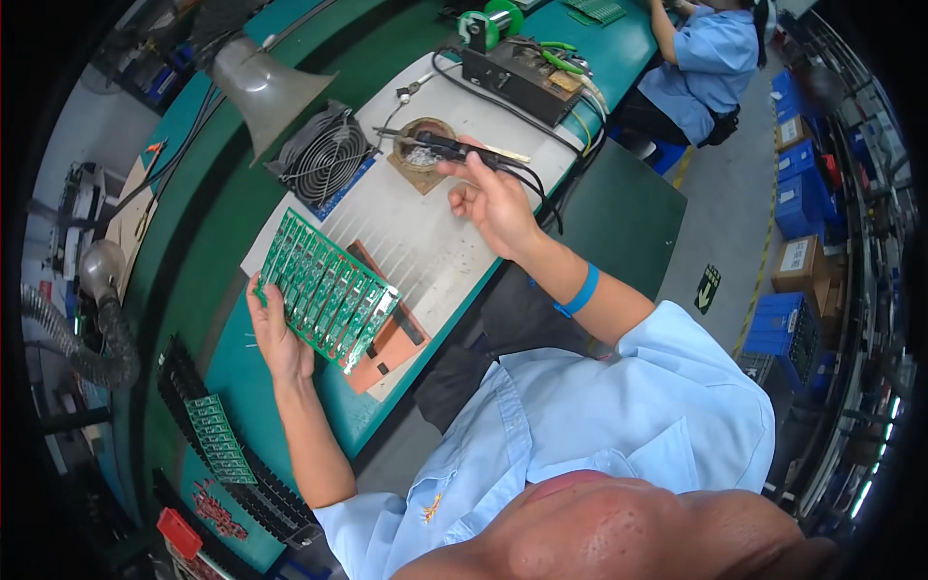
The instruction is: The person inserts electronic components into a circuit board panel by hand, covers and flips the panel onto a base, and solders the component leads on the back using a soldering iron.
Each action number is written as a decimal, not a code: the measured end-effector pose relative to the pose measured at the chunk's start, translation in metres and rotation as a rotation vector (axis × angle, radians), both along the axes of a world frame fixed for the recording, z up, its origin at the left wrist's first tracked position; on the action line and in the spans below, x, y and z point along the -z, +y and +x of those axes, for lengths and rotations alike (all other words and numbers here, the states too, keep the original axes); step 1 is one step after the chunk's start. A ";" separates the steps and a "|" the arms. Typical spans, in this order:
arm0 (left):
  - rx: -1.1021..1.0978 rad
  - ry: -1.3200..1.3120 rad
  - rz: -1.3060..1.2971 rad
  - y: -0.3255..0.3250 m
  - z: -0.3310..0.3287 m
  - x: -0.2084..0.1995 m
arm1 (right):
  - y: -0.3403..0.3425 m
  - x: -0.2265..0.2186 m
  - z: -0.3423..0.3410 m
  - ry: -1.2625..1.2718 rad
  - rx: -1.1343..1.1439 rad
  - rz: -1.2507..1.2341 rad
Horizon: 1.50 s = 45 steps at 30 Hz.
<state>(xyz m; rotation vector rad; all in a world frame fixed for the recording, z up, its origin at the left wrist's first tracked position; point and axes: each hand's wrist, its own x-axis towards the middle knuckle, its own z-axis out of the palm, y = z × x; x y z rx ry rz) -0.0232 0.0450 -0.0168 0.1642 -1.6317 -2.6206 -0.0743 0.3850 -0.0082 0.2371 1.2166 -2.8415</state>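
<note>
My left hand (282, 333) grips a green circuit board panel (324, 290) by its left edge, thumb on the face, and holds it tilted above the bench. The panel carries several repeated rows of small parts. Farther right, my right hand (495, 203) has its thumb and finger closed about the black handle of a soldering iron (445, 145), with the lower fingers curled. The iron reaches over a round dish (425, 129) with silvery scraps, set on a brown square base. Below the panel lie an orange mat (387, 358) and a dark strip (411, 324).
A black fan (327, 159) and a funnel-shaped fume hood (266, 87) stand at the far left. Behind the dish are a black box (512, 82) and a green wire spool (491, 24). Another board panel (220, 440) rests on a black rail. A co-worker (710, 68) sits at upper right.
</note>
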 end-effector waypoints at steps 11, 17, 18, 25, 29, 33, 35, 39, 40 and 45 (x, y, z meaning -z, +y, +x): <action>-0.162 -0.083 0.170 0.002 -0.004 -0.008 | 0.010 0.028 0.001 -0.041 -0.161 -0.010; -0.327 -0.064 -0.087 -0.020 -0.008 -0.018 | 0.003 0.025 0.007 0.168 0.010 -0.003; -0.301 -0.081 -0.123 -0.024 -0.011 -0.018 | 0.002 0.024 0.007 0.174 -0.007 -0.018; -0.483 -0.111 -0.046 -0.051 -0.028 -0.027 | 0.002 0.034 0.015 0.326 0.119 0.037; -0.679 -0.011 0.011 -0.084 -0.083 -0.027 | 0.001 0.035 0.018 0.357 0.112 0.038; -0.779 0.065 0.176 -0.133 -0.140 -0.036 | -0.008 0.032 0.022 0.356 0.073 0.038; -0.697 -0.156 -0.015 -0.142 -0.142 -0.037 | -0.008 0.031 0.019 0.342 0.058 0.048; -0.650 -0.112 -0.438 -0.098 -0.099 -0.034 | -0.004 0.030 0.014 0.326 0.051 0.096; -0.627 -0.117 -0.588 -0.087 -0.079 -0.033 | -0.004 0.033 0.016 0.305 0.044 0.109; -0.415 -0.065 -0.624 -0.041 0.004 -0.043 | -0.001 0.020 0.015 0.254 0.013 0.070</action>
